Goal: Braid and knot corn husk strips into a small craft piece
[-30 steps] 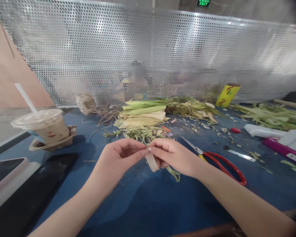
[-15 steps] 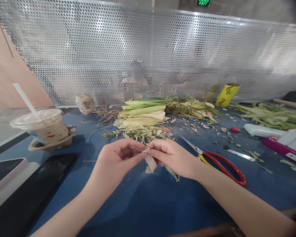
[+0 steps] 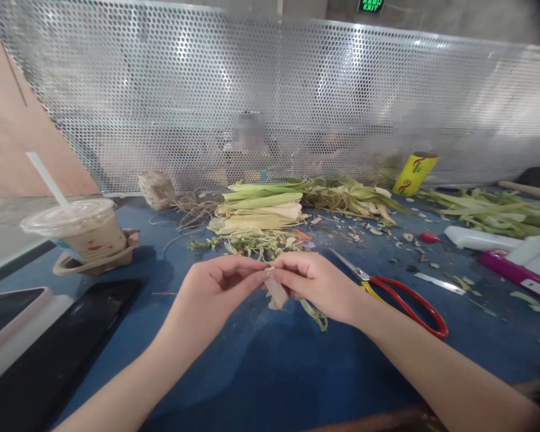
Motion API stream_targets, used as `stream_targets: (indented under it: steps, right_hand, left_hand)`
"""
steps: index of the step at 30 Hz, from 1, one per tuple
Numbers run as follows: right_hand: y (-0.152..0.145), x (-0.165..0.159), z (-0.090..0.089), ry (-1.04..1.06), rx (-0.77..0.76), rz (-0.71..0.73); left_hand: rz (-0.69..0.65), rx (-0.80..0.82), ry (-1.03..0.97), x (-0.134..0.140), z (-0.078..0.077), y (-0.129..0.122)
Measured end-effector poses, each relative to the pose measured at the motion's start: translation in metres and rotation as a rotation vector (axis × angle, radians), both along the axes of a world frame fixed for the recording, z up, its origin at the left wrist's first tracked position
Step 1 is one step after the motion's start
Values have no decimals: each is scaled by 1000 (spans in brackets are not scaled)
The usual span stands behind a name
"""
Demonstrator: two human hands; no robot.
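Note:
Both my left hand (image 3: 222, 282) and my right hand (image 3: 312, 282) pinch a small pale piece of corn husk (image 3: 276, 294) between thumbs and fingertips, low over the blue table. Its lower end hangs down between the hands; its top is partly hidden by my fingers. A thin green braided strand (image 3: 315, 315) shows under my right hand; I cannot tell whether it joins the held piece. Just beyond the fingers lie knotted green strands (image 3: 261, 243) and a stack of corn husks (image 3: 263, 204). Right of my right hand are scissors (image 3: 387, 294) with red and yellow handles.
At left are a drink cup (image 3: 85, 231) in a cardboard holder, a black tablet (image 3: 72, 336) and a phone (image 3: 9, 318). Twine (image 3: 193, 210) lies behind. To the right are a blade (image 3: 441, 283), a glue gun (image 3: 481, 238), more husks (image 3: 499, 210) and a yellow can (image 3: 416, 174).
The fingertips shift very slightly around the husk piece, and its hanging end turns a little to the right. The things on the table stay where they were.

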State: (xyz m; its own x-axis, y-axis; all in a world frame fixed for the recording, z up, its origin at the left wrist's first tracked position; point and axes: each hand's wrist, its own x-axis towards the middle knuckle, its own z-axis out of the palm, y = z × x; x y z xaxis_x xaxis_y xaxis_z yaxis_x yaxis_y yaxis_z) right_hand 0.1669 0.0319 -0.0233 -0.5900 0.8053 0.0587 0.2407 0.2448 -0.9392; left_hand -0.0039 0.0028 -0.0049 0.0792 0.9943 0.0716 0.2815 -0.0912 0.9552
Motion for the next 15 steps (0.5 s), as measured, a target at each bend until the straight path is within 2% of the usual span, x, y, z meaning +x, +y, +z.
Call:
stream_targets:
  steps: [8, 15]
  right_hand:
    - [-2, -2, 4, 69, -77, 18]
    - [-1, 0, 1, 45, -6, 19]
  left_hand:
    - [96, 51, -18, 3, -2, -2]
    - [8, -55, -88, 0, -3, 1]
